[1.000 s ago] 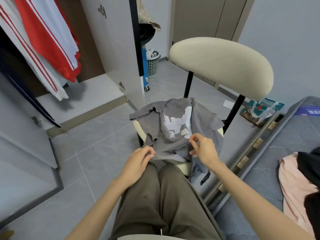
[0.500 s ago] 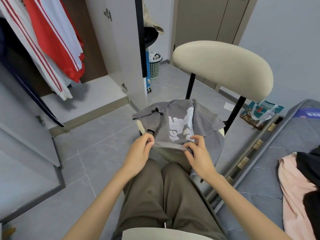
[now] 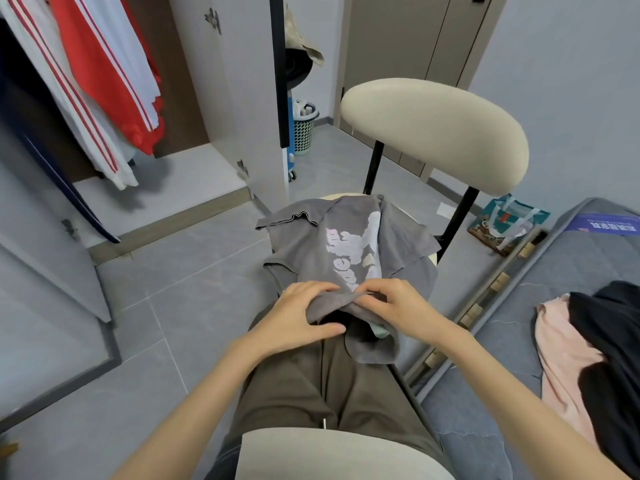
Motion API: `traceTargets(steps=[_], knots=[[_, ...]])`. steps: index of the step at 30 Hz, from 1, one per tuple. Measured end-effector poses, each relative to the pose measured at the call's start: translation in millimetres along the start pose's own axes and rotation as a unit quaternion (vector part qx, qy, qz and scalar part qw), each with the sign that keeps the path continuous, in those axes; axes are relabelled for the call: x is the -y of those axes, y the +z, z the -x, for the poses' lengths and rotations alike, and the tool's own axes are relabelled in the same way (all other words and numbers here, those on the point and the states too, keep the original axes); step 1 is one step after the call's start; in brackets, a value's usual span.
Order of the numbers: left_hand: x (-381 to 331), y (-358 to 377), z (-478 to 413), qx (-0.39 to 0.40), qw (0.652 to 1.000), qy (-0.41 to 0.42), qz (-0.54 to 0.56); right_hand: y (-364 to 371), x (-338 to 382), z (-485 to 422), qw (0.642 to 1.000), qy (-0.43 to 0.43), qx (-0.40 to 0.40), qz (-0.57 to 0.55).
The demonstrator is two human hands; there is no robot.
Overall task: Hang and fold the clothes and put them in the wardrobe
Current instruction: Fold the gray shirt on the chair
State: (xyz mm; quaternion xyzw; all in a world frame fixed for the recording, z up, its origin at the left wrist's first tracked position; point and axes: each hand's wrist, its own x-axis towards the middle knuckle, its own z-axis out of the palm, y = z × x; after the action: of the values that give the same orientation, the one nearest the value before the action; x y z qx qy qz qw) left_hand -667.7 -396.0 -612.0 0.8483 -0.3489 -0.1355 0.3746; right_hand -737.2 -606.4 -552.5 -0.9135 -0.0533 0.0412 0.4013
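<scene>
On the chair (image 3: 433, 133) before the seated person lies the grey T-shirt (image 3: 349, 244), half spread and not yet folded, its near hem bunched between the left hand (image 3: 294, 320) and right hand (image 3: 398, 306), both pinching the cloth. Red and white garments (image 3: 114, 81) already hang in the wardrobe (image 3: 173, 181). A pink garment (image 3: 561, 358) and a black garment (image 3: 609, 341), perhaps more than one piece, wait on the bed (image 3: 571, 258).

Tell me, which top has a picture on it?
The grey T-shirt on the chair: it has a white print. The pink garment and the black garment on the bed show none.
</scene>
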Motion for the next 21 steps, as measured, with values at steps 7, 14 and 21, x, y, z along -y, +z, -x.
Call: traceTargets(steps=[7,14,21], knots=[[-5.6,-4.9,6.4,-0.063,0.997,-0.042,-0.026,-13.5,-13.8,17.3,0.934,0.157,0.151,0.284],[-2.3,-5.8,11.0,-0.090,0.993,-0.068,-0.031,-60.4,-6.1,25.8,0.929,0.182,0.038,0.319],[-43.3,2.1,-14.1,0.024,1.000,0.020,-0.004,-74.7,10.4,40.0,0.997,0.048,-0.046,0.049]])
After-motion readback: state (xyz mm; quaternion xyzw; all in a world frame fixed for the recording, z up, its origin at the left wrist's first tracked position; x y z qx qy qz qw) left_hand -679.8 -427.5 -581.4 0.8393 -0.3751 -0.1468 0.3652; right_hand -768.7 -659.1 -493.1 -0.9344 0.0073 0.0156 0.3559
